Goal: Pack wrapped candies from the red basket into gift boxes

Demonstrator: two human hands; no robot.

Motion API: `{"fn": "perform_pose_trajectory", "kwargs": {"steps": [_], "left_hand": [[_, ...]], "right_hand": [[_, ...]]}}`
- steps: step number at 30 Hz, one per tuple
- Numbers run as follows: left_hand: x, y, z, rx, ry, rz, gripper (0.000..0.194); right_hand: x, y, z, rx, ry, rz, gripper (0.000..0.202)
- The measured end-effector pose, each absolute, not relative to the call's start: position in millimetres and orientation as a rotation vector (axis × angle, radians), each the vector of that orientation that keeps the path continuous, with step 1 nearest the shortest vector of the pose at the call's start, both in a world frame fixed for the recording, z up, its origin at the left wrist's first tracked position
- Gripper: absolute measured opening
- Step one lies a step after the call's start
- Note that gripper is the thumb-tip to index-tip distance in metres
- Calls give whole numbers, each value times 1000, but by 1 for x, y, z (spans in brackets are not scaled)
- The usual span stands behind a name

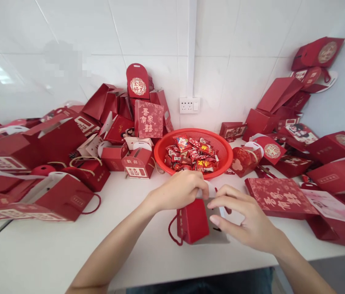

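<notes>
A small red gift box (193,222) sits on the table in front of me, a red cord handle looped at its left side. Its pale inner flap shows on the right, with a dark slot in it. My left hand (180,190) reaches over the box's far edge, fingers bent and closed on the box there; the fingertips are partly hidden. My right hand (242,216) is at the box's right side, thumb and fingers apart near the flap; I cannot tell whether they press on it. Just beyond the hands stands a red plastic basket (225,165) holding many wrapped candies (192,155).
Red gift boxes (68,198) are heaped along the left. More boxes lean on the wall behind, including a tall one (149,118). Another pile (282,196) fills the right side up against the wall. A power socket (190,105) is on the tiled wall.
</notes>
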State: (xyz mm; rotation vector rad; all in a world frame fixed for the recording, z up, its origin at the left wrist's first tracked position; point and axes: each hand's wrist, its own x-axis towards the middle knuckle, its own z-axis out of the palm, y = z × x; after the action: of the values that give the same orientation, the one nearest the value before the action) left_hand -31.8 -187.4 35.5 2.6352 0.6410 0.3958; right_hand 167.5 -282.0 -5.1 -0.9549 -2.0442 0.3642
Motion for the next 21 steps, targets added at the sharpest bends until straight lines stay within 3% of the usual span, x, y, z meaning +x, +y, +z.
{"fn": "perform_pose_trajectory", "kwargs": {"steps": [8,16,19,21], "left_hand": [[-33,-181,35,2638,613,304,39],[-45,-178,42,2575,416,67,13],[-49,-177,42,2498,477,39,39],[-53,-176,40,2468,523,40,42]], "right_hand": [[189,-284,-23,-1114,-1918,386,5],[196,-285,-38,-1143,-1886,331,9],[198,-286,-44,-1151,-1873,339,8],[199,-286,-49,-1154,-1854,337,7]]}}
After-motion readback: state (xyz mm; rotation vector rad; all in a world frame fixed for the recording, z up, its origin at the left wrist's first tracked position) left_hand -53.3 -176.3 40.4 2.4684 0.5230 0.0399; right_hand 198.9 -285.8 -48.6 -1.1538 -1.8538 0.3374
